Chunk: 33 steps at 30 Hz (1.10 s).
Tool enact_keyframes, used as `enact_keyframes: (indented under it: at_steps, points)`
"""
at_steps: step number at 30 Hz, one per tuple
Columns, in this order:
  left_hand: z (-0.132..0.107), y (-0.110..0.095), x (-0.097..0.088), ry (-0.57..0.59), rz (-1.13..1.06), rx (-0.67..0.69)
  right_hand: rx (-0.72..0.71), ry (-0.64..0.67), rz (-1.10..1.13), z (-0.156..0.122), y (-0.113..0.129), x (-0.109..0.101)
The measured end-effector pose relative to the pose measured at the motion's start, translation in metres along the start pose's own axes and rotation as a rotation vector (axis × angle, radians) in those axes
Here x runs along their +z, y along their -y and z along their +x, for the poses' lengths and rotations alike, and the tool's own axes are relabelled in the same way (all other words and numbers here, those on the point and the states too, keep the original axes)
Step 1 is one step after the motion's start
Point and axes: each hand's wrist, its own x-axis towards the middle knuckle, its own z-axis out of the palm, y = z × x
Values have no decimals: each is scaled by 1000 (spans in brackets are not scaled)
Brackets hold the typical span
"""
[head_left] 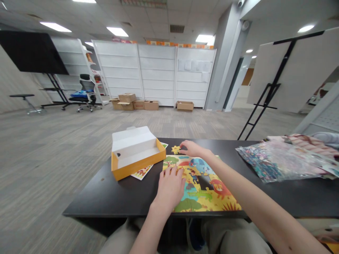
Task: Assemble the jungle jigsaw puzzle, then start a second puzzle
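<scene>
A colourful animal jigsaw puzzle point(209, 194) lies on the black table point(119, 194) in front of me, with a dark gap near its middle. My left hand point(171, 187) rests flat on the puzzle's left part, fingers stretched out. My right hand point(192, 149) reaches past the puzzle's far edge, its fingertips curled on a loose yellow puzzle piece point(175, 150) lying on the table.
An open yellow and white box point(136, 151) stands left of the puzzle, on top of a printed sheet point(141, 172). Clear plastic bags with printed contents point(280, 158) lie at the right. Cardboard boxes, shelves, an office chair and easels stand beyond on the floor.
</scene>
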Motion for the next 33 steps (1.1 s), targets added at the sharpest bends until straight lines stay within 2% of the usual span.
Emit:
enact_keyframes:
  at_steps: [3, 8, 11, 16, 20, 24, 26, 30, 33]
  points:
    - [0, 14, -10, 76, -110, 8, -57, 93, 13, 25, 15, 5]
    - [-11, 27, -19, 98, -184, 23, -24, 191, 42, 50, 14, 4]
    - [-18, 27, -17, 111, -189, 51, 2, 169, 76, 57, 13, 3]
    - [-22, 20, -12, 165, -206, 60, 16, 16, 174, 51, 8, 2]
    - [-17, 14, -7, 167, -224, 79, 21, -84, 314, 32, -9, -7]
    - [-6, 9, -4, 158, -230, 96, 6, -165, 710, -2, -34, -28]
    - [0, 9, -4, 166, -227, 95, 22, -185, 822, -25, -46, -40]
    - [13, 11, -3, 190, -212, 79, 75, -55, 888, -75, -62, -57]
    - [23, 14, -1, 186, -187, 67, 105, 21, 910, -99, -67, -58]
